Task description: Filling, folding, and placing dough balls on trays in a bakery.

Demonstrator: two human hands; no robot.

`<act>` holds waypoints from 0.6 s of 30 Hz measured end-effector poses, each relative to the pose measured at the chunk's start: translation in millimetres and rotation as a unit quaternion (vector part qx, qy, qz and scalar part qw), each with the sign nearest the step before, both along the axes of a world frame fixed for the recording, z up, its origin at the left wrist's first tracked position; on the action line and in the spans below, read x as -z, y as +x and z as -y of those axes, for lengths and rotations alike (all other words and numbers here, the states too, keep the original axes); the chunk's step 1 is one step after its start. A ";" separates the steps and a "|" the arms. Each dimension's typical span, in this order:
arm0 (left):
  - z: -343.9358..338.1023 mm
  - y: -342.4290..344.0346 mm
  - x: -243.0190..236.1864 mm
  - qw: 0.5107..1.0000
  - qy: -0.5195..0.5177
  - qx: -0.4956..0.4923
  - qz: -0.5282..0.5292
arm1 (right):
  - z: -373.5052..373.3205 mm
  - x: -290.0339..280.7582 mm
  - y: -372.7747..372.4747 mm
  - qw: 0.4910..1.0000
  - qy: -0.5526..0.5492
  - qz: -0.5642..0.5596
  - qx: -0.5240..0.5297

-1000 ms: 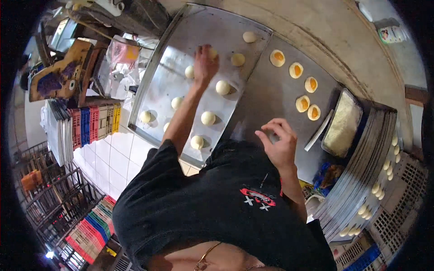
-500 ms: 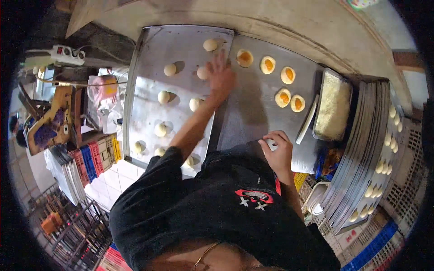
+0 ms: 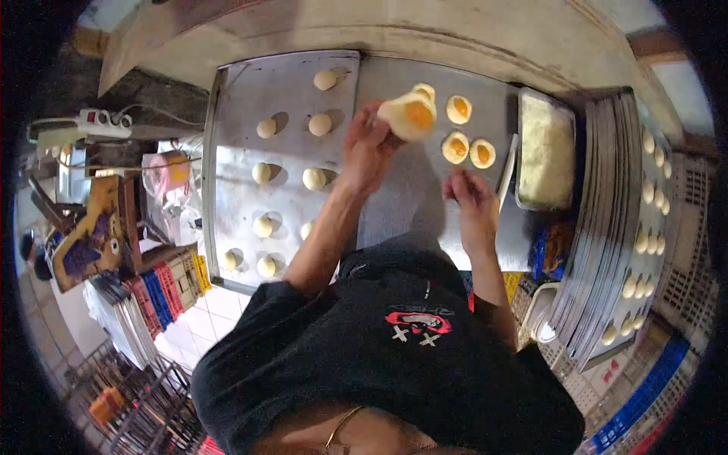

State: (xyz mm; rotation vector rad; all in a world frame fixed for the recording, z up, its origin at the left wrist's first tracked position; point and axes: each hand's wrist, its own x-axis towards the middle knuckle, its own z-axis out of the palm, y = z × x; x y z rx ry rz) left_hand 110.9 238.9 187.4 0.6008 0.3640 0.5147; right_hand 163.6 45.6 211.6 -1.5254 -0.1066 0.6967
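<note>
My left hand (image 3: 367,149) holds up a flat round of pale dough with an orange filling in its middle (image 3: 410,114), above the metal worktop (image 3: 406,199). My right hand (image 3: 469,196) hovers over the worktop just below three more filled dough rounds (image 3: 469,136), fingers loosely curled, with nothing visible in it. To the left a metal baking tray (image 3: 235,114) carries several shaped dough balls (image 3: 313,179) in rows.
A rectangular tin of pale crumbly filling (image 3: 544,150) stands right of the rounds, a flat tool (image 3: 506,174) beside it. A stack of trays with dough balls (image 3: 641,227) lies at the right. Crates, a power strip (image 3: 98,120) and clutter fill the left side.
My left hand left the tray's dough balls, moved right and lifted a filled dough round. My right hand rose from the counter's near edge toward the rounds.
</note>
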 end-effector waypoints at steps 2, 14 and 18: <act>21.1 -35.7 -32.0 0.999 -0.039 0.020 -0.007 | -15.1 -25.1 0.4 0.989 0.113 -0.093 0.005; 82.7 -95.1 -60.0 0.924 0.344 -0.018 -0.167 | -20.0 -30.6 -57.2 0.994 0.075 0.081 -0.007; 90.4 -114.9 -65.6 0.738 0.670 -0.066 -0.054 | -16.5 -70.4 -67.6 0.933 0.094 0.342 0.058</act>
